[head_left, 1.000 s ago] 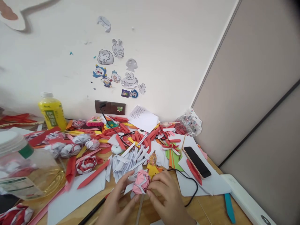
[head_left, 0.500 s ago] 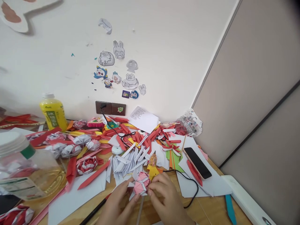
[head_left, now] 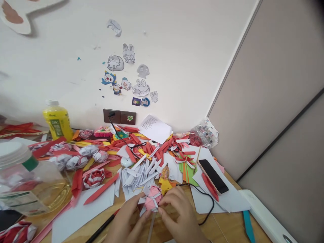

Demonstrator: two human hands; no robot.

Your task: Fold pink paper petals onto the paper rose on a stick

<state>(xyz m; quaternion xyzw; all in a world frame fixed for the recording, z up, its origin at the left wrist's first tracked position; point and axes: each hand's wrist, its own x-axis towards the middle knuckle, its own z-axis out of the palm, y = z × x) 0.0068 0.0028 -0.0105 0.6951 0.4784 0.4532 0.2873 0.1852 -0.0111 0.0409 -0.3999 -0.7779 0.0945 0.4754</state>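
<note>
A pink and white folded paper ball (head_left: 153, 198) is held between both hands near the bottom centre. My left hand (head_left: 130, 216) grips its left and lower side, with the thumb below it. On the right side, the fingertips and thumb of my right hand (head_left: 178, 212) pinch the ball's edge. White paper points stick out at its left. Just behind the ball stands a yellow glue gun (head_left: 165, 182), or something like it, with a patterned front. White folded strips (head_left: 138, 175) lie in a heap beyond the hands.
A large clear jar (head_left: 27, 182) and a yellow drink bottle (head_left: 58, 121) stand at the left. Finished paper balls (head_left: 93, 178) and red strips lie around. A phone (head_left: 213, 176) rests on white sheets at the right, near a black cable (head_left: 211, 202).
The paper ball has turned slightly between the fingers. My right thumb has shifted a little to the left and down along its edge.
</note>
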